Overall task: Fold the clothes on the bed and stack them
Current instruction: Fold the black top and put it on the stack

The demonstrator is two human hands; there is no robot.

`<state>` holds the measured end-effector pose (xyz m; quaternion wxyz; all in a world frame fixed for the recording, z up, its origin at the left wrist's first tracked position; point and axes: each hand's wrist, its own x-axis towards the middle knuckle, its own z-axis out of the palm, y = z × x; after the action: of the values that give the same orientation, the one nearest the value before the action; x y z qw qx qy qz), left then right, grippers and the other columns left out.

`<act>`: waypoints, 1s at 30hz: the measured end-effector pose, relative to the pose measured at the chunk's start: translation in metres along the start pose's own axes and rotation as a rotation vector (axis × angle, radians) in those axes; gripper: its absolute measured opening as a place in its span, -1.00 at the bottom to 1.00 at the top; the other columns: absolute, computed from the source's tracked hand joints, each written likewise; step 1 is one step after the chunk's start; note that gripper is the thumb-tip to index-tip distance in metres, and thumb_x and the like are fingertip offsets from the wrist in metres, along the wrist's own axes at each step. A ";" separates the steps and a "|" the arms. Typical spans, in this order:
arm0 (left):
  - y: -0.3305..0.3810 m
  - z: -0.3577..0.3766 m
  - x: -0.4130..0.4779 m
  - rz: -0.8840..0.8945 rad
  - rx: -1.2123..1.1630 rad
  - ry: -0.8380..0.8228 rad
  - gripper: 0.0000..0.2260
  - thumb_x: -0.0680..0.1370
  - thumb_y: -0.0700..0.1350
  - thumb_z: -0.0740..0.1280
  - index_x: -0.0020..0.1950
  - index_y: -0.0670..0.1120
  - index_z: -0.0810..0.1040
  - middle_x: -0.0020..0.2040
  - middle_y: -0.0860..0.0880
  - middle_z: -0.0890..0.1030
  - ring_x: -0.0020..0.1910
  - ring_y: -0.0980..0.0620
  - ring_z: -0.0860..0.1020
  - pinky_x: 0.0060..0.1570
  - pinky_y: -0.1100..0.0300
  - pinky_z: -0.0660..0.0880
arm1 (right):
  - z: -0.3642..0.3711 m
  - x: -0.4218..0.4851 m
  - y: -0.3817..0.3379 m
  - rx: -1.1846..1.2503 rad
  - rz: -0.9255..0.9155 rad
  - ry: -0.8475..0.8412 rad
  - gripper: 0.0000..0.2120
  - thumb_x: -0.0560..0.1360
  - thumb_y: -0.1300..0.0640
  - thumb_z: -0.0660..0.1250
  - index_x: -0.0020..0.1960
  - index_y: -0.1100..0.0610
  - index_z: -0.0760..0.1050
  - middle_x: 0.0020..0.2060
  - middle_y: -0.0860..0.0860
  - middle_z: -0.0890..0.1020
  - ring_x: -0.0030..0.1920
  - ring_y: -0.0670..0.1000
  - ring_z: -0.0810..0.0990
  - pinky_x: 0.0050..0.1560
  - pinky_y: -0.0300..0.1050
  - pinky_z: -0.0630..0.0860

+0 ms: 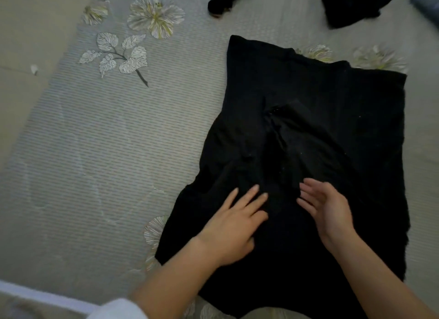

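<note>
A large black garment [308,100] lies spread on the bed, with a folded flap or placket creased at its middle. My left hand [234,226] rests flat on the cloth near its lower middle, fingers spread. My right hand [327,211] is just to the right of it, open with the palm turned inward, fingertips touching the fabric. Neither hand grips anything. More black clothing lies at the far edge: a bunched piece [223,0] and a second piece [354,4] at the top right.
The bed sheet [118,140] is grey-beige with a striped texture and printed flowers and leaves [123,54]. A white bed edge or rail [42,297] runs along the bottom left. A blurred dark-blue thing [427,2] sits at the top right corner.
</note>
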<state>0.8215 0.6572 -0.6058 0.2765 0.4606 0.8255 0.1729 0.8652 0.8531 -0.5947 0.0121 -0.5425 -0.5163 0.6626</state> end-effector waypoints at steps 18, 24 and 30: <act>-0.014 0.024 -0.054 -0.362 0.272 0.175 0.07 0.11 -0.22 0.53 0.56 -0.03 0.13 0.55 -0.22 0.05 0.52 -0.22 0.01 0.34 -0.30 0.11 | 0.021 0.033 -0.068 -0.229 -0.504 0.336 -0.86 0.51 0.22 0.25 -0.15 0.22 0.56 -0.35 -0.03 0.51 -0.32 -0.11 0.43 -0.29 -0.30 0.33; -0.005 0.039 -0.056 -0.175 0.253 0.073 -0.26 0.30 -0.10 0.28 0.50 -0.14 0.27 0.51 -0.15 0.24 0.50 -0.08 0.19 0.39 -0.13 0.21 | -0.063 0.074 -0.063 0.364 0.033 0.327 -0.63 0.44 -0.02 0.26 0.21 0.04 0.56 0.07 0.07 0.66 0.02 0.10 0.66 -0.04 0.02 0.63; -0.007 0.033 -0.049 -0.185 0.163 0.207 -0.60 0.46 -0.09 0.14 0.24 -0.12 0.57 0.10 -0.04 0.56 -0.05 -0.04 0.57 -0.22 0.12 0.53 | -0.061 0.069 -0.044 -0.046 -0.087 0.340 -0.36 0.24 0.16 0.48 0.30 0.12 0.44 0.19 0.10 0.57 0.16 0.13 0.57 0.19 0.14 0.52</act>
<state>0.8585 0.6126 -0.6208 0.1665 0.3833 0.8997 0.1259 0.8575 0.9543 -0.6054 0.1155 -0.6240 -0.5446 0.5483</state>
